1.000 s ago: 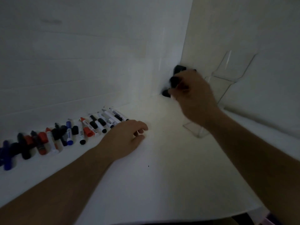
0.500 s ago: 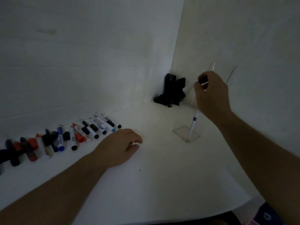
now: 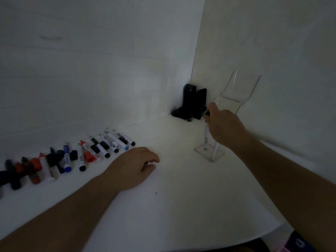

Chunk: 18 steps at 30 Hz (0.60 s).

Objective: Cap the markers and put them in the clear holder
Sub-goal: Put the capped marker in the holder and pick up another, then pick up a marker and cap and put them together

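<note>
Marker (image 3: 206, 137) stands in clear holder (image 3: 234, 95), right hand (image 3: 224, 127) gripping it.

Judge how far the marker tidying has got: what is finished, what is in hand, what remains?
Done: one white marker already stands in the clear holder. In hand: the right hand is at the holder, lowering a second marker into it. Left: the row of markers and loose caps along the wall, several visibly uncapped; the left hand rests empty beside them.
</note>
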Motion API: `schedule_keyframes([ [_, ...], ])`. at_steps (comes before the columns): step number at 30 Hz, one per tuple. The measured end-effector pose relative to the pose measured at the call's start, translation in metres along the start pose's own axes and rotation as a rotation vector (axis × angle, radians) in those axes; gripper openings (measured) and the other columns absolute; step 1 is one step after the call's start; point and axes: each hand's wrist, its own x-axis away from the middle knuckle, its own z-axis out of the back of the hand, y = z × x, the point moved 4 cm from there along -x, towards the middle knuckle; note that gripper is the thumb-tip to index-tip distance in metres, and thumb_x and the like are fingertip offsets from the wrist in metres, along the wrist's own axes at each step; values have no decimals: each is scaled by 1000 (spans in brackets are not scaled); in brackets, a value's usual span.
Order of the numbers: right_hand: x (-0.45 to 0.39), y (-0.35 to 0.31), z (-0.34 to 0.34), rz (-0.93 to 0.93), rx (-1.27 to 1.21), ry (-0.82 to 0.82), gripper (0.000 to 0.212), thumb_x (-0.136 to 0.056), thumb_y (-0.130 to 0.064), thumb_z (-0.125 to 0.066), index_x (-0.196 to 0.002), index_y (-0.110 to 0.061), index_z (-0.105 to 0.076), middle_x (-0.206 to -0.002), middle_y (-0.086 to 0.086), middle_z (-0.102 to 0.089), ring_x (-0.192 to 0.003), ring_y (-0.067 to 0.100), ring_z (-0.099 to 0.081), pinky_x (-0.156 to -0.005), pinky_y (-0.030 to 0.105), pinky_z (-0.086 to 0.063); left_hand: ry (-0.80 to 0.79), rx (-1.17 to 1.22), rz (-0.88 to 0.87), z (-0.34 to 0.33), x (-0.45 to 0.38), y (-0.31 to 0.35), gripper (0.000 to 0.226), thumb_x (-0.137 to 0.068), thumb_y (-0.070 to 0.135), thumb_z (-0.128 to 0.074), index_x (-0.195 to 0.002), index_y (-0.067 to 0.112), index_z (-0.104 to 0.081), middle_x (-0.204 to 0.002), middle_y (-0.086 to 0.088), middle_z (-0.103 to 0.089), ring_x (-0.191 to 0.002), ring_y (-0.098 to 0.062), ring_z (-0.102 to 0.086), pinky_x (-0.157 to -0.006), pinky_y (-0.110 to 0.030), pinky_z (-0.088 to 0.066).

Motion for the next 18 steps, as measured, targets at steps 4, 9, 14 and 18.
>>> schedule_keyframes([
  [4,0,-1,-12,-5,92,-154,17,-101,-24,-42,-117,-20,-38,-72,-2,-52,-62,17,-50,-72,38,-33,-13,-5,5,-1,-1,-1,18,-95,36,-56,-111,37,-66,-102,22,-60,-93,3,-54,-86,-21,-48],
  [9,4,-5,-5,-27,11,-81,24,-97,-31,-49,-116,-21,-41,-87,2,-55,-76,21,-52,-74,39,-43,-28,-10,-8,1,-2,1,15,-94,31,-60,-104,34,-70,-99,20,-64,-92,5,-53,-88,-19,-46],
  [14,12,-50,-1,167,10,307,28,-84,-24,-61,-111,-20,-61,-111,4,-57,-104,29,-49,-81,44,-43,-71,1,15,6,-2,0,16,-93,35,-59,-102,36,-71,-96,19,-64,-88,2,-57,-85,-19,-48],
  [18,10,-107,-51,296,-366,103,26,-86,-20,-61,-111,-21,-65,-115,2,-60,-107,24,-51,-91,43,-47,-47,-101,44,23,-2,-9,15,-87,36,-59,-91,33,-73,-86,15,-69,-84,-4,-58,-80,-28,-49],
])
